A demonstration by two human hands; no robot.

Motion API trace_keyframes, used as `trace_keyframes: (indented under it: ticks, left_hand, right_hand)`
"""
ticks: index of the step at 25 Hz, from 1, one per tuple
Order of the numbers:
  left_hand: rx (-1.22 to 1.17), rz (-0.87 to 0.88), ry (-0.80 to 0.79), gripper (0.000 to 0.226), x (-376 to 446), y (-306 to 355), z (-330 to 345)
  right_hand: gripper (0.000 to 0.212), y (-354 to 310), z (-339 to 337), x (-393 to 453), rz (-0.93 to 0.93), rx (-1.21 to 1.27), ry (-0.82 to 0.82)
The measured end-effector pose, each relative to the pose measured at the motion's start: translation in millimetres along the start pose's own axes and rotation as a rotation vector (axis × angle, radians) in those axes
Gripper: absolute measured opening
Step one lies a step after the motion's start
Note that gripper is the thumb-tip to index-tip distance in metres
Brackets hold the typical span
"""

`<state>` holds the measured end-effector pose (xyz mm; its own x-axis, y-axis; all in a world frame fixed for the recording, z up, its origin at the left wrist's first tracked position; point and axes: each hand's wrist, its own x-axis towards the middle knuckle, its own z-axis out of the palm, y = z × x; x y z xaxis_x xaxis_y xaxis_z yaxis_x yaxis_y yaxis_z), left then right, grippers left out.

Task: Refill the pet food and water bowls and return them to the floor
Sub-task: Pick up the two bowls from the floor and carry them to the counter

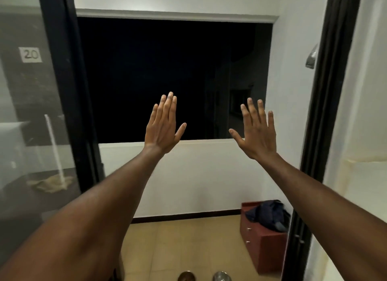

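Two hands: left hand (162, 126) and right hand (256, 132) raised side by side at chest height in the head view, backs toward the camera.
Fingers: spread flat and fully open on both, holding nothing.
Bowls: two metal bowls on the tiled floor (188, 243) at the bottom edge, mostly cut off; brownish left bowl (186, 276), silvery right bowl (222, 276), close beside each other.
Contents: too cropped to tell.
Key relation: bowls straight down and well below the fingertips, nearly underfoot; left bowl under the left arm, right bowl under the right, neither hand clearly nearer.
Judged step: start of task, pickup not yet begun.
Surroundings: red drawer unit (261, 243) with dark cloth at right; mop (54, 155) behind glass at left.
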<state>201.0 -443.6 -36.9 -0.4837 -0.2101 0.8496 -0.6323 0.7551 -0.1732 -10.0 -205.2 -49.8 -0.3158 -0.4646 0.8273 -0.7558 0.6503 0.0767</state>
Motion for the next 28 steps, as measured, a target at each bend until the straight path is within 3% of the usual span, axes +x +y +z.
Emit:
trace_keyframes:
  ticks: [12, 19, 21, 28]
  left_hand:
    - [0.003, -0.065, -0.093, 0.086, 10.5, -87.6, 111.1]
    - [-0.094, -0.066, -0.208, 0.085, -21.2, -82.7, 228.4]
    - [-0.134, -0.072, -0.331, 0.086, -38.4, -69.2, 287.2]
    - [-0.143, -0.082, -0.513, 0.087, -109.7, -32.6, 411.1]
  right_hand:
    - [0.089, -86.8, 143.7, 59.7, -0.014, 0.098, -0.022]
    - [0.089, -98.3, 244.4, 46.0, 0.022, 0.113, -0.094]
    - [0.089, -91.0, 300.5, 34.1, 0.030, 0.137, -0.194]
    - [0.090, -75.4, 438.6, -25.0, 0.002, 0.178, -0.359]
